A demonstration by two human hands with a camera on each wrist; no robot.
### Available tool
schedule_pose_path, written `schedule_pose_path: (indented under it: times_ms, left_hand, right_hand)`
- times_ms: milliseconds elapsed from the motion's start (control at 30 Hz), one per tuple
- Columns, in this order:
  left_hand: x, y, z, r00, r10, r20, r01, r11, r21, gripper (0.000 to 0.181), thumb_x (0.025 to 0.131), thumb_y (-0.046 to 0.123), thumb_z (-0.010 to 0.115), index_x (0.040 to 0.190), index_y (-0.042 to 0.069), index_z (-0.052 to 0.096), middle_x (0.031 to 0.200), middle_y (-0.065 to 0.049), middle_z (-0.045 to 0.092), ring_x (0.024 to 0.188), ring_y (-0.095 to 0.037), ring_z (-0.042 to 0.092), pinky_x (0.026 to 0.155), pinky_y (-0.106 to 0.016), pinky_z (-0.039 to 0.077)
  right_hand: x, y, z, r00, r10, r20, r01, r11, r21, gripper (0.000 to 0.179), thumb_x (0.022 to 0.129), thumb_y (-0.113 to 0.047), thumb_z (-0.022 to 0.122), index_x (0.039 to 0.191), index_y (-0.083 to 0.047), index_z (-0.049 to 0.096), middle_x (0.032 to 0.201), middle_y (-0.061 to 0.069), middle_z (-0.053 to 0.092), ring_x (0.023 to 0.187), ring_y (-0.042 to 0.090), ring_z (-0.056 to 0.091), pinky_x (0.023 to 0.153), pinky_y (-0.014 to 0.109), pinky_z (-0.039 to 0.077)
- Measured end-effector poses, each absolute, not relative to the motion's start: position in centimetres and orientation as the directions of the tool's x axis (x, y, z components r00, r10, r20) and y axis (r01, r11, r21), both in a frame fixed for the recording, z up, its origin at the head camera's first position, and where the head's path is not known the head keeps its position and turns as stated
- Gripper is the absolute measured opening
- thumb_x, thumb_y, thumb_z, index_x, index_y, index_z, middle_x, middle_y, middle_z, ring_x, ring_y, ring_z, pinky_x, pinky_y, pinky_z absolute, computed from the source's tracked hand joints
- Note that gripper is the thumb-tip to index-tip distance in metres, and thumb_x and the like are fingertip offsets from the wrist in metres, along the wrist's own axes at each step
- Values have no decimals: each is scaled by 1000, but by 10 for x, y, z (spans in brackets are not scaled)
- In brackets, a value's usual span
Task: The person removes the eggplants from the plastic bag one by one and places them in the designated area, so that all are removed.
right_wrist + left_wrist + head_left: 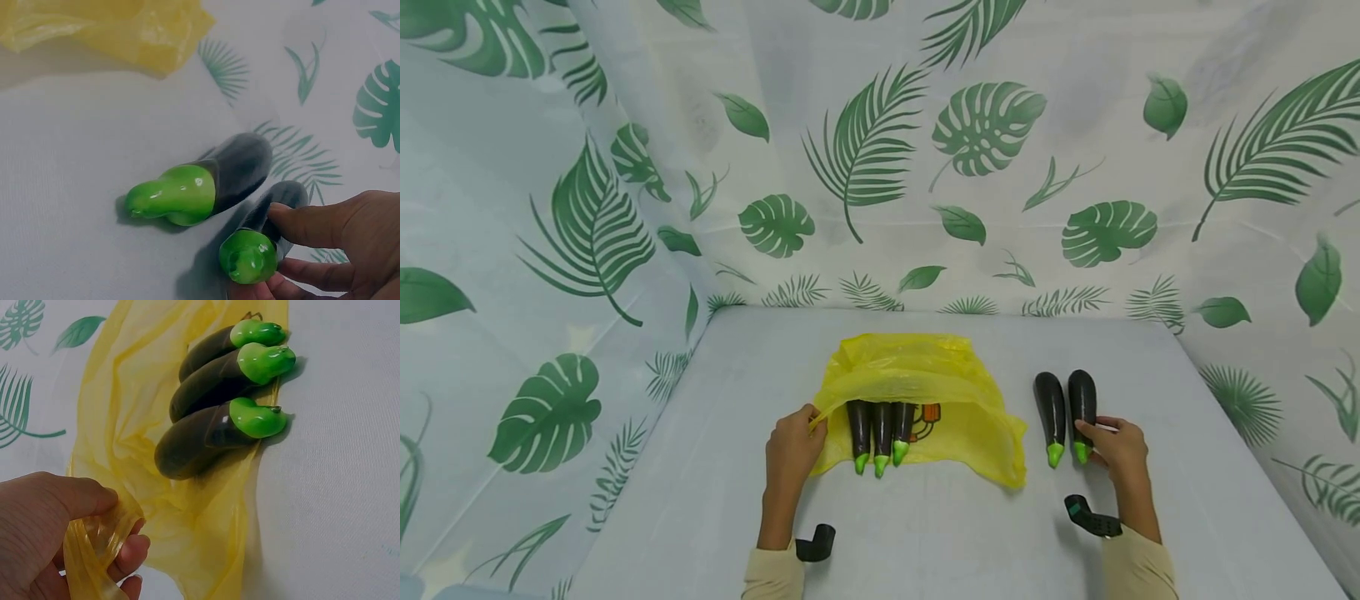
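Note:
A yellow plastic bag lies on the table, its mouth facing the person. My left hand pinches the left edge of that mouth between thumb and fingers. Three dark eggplants with bright green caps lie side by side in the bag's opening; their far ends are hidden under the upper layer in the head view. To the bag's right, my right hand grips an eggplant near its green end, thumb on one side and fingers on the other. Another eggplant lies just left of it on the table.
Black wrist cameras sit on both forearms, below the hands. The white table ends at the back and sides against a leaf-printed cloth. An orange and black print shows inside the bag, right of the three eggplants.

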State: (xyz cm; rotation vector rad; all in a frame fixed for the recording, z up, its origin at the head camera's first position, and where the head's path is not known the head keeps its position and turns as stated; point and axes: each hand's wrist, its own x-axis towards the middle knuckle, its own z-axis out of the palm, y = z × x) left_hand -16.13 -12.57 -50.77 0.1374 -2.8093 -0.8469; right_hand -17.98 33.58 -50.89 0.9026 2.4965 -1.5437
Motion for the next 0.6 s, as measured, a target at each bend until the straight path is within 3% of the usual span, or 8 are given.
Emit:
schedule_pose_path:
  times_ms: [433, 600]
  left_hand:
    - [-162, -125, -507, -975, -154, 159, -39, 827, 561, 15, 90, 18, 66, 99, 6, 70, 77, -5, 69, 51, -11, 42, 45, -26, 33]
    - [-161, -125, -506, -974, -163, 155, -50, 830, 556, 15, 90, 18, 66, 99, 7, 70, 81, -6, 71, 53, -12, 44, 46, -26, 34]
  right_hand:
    - [-182, 333, -517, -825, 477, -303, 503, 374, -780, 63, 94, -29, 61, 139, 10, 42, 133, 35, 47, 104, 38, 57, 58, 20, 47]
    - [-183, 335, -523, -827, 477, -296, 494, 368, -788, 64, 93, -30, 63, 139, 9, 43, 134, 34, 49, 99, 33, 60, 57, 19, 48]
